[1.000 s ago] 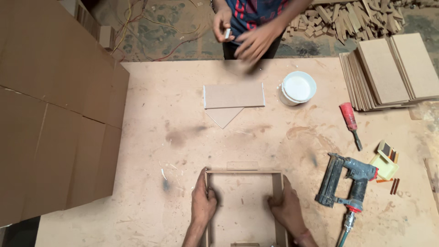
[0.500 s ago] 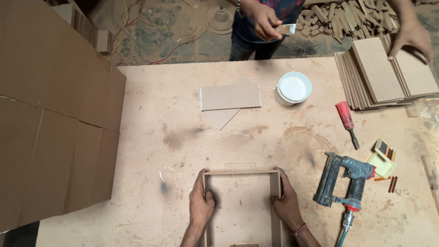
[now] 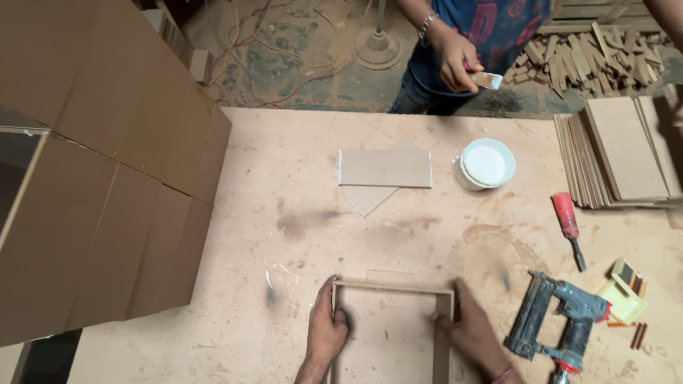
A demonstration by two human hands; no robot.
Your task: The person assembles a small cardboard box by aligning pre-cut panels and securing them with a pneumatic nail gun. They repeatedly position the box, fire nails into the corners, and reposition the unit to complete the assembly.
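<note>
So your left hand [image 3: 326, 333] and right hand [image 3: 471, 334] are both gripping the sides of the wooden frame [image 3: 393, 313], flat on the counter [image 3: 284, 213] near you, probably squeezing its corners square.

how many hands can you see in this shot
3: left hand and right hand grip the wooden frame; a co-worker's hand holds a brush. Their other hand is hidden.

Flat open wooden frame [image 3: 393, 287]

Left hand [image 3: 329, 333] low near the bottom edge, grip closed, right hand [image 3: 466, 334] opposite, fingers curled, palms facing inward
</note>
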